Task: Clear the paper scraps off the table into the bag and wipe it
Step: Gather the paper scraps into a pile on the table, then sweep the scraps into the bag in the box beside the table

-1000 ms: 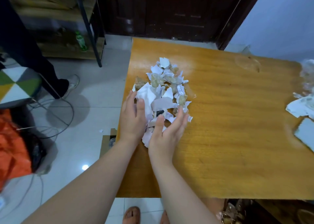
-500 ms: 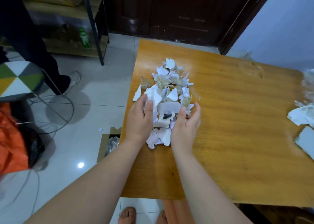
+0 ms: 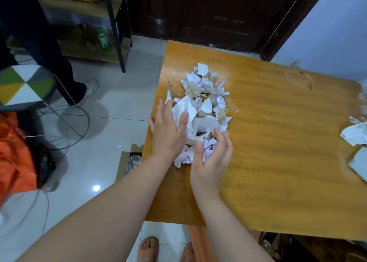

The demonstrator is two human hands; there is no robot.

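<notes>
A heap of torn white paper scraps and clear tape bits (image 3: 204,103) lies near the left edge of the wooden table (image 3: 278,142). My left hand (image 3: 168,130) lies flat with straight fingers on the heap's left side, at the table edge. My right hand (image 3: 212,160) cups the near end of the heap, fingers loosely bent and touching the scraps. More white scraps (image 3: 355,134) lie at the table's far right. A cardboard box holding a clear bag (image 3: 131,160) stands on the floor under the left edge.
A stool with a patterned seat (image 3: 21,85) and a person's dark-trousered legs (image 3: 49,59) stand at the left. Cables and an orange bag (image 3: 14,156) lie on the tiled floor. A shelf with a green bottle (image 3: 103,40) stands behind. My sandalled feet (image 3: 149,249) show below.
My left hand has slid out to the table's left edge with fingers spread. My right hand has drawn back toward the near end of the heap and turned more on edge.
</notes>
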